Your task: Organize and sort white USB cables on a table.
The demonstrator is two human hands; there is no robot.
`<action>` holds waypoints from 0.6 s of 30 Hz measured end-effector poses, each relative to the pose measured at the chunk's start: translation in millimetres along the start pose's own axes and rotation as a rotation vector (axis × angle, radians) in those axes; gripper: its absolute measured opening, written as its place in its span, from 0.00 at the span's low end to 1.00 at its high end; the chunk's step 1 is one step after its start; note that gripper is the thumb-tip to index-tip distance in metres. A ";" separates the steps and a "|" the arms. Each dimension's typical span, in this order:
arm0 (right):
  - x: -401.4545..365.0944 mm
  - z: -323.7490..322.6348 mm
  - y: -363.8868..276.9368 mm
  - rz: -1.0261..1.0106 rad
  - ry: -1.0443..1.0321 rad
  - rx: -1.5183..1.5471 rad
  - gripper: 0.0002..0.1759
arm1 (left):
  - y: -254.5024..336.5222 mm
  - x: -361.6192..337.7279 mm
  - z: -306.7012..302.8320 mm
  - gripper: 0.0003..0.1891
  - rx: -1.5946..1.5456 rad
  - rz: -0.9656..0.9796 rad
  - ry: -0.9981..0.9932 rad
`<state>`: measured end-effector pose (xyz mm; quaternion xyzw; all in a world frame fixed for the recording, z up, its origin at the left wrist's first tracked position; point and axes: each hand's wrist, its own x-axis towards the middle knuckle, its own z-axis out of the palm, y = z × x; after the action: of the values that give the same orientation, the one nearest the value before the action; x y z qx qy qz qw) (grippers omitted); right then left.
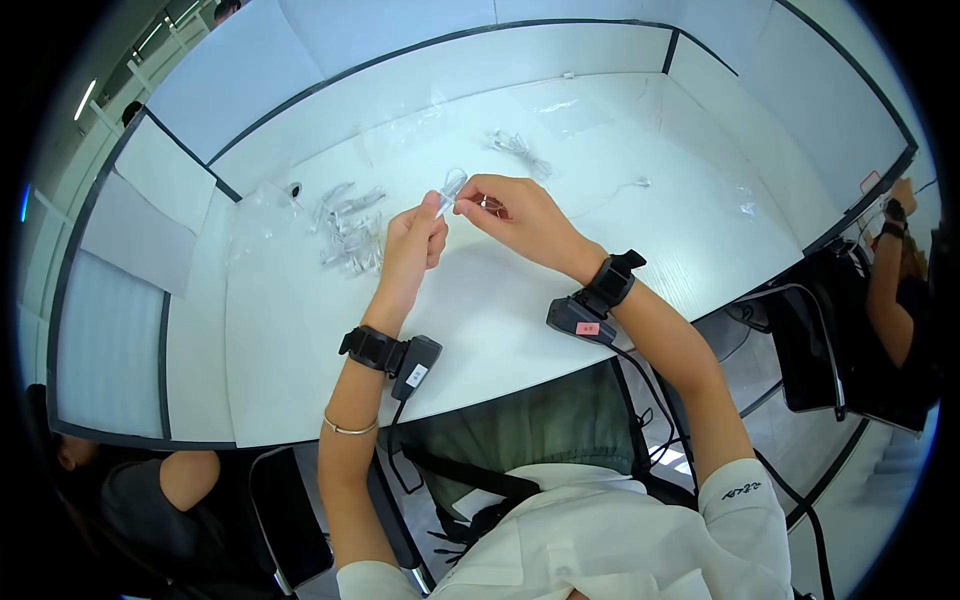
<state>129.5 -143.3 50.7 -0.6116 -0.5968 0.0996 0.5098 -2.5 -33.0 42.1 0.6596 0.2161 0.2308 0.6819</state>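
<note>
A small loop of white cord (454, 181) is up in the air above the table, between the person's two hands. The left hand (414, 236) pinches it from one side, with the thumb up and the other fingers curled in. The right hand (512, 215) is bent over it from the other side, thumb and first finger pressed close together on the cord.

Just beside the left hand, a messy pile of white cords (352, 232) lies on the white table (500, 350). Some of the pile looks shiny, like clear plastic. Past the right hand is one more bunch of white cords (520, 152). Farther right, a thin cord with a little white end (642, 182) lies by itself. A clear plastic sheet (573, 116) is flat near the back.

Each wrist has a black strap with a dark box, and the left arm has a thin bracelet (350, 430) too. Pale walls stand around the table. Another person's arm (886, 285) shows at the far right, outside the wall.
</note>
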 end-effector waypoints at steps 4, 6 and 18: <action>0.3 0.8 1.1 -0.005 -0.013 0.036 0.08 | -1.5 -0.5 -0.2 0.25 0.040 0.011 0.003; 0.1 -1.2 -2.0 0.006 -0.017 0.033 0.08 | -0.7 -0.8 0.3 0.25 0.033 0.004 -0.002; 3.4 -9.6 5.2 0.084 0.193 -0.132 0.12 | -11.1 -1.2 3.8 0.26 0.666 0.238 -0.047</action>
<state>140.6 -144.1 53.0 -0.6752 -0.5239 0.0221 0.5188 -0.9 -37.0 31.2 0.8714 0.1854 0.2101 0.4026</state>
